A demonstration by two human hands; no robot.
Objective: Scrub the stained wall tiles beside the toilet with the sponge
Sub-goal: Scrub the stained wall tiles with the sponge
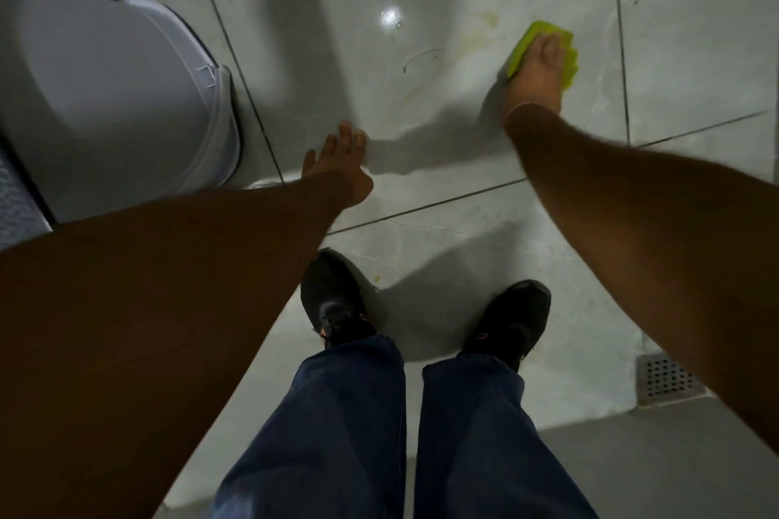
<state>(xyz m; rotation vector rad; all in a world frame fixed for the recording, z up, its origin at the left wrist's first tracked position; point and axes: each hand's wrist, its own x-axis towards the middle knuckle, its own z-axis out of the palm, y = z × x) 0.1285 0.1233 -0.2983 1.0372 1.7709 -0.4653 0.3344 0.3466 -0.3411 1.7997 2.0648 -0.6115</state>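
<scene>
Scrubbing is under way, and by the look of it nowhere near finished. The right hand [537,76] presses the sponge [532,39] flat against the wall tile [421,105], fingers [548,48] spread over its back and curled just enough to keep hold of it, palm bearing down. That sponge is bright yellow-green, a soft rectangular block, its edges showing above and to the right of the hand; I judge it squashes a little under the pressure. It sits at the right edge of the stains [484,23], yellowish-brown smears and drips running up and to the left of it, plus a thin dark curved mark [421,57] further left. All of that is plainly there, so my call is that most of the dirty patch is left to work. The tile gleams, with a bright glint [391,16] in the middle, though whether that is wetness or just glaze I cannot tell. The left hand [337,164] is open and empty, fingers stretched out, planted low on the wall near the toilet [118,97] as a brace. Below, two black shoes [333,299] stand on the floor [442,249], close to the wall.
</scene>
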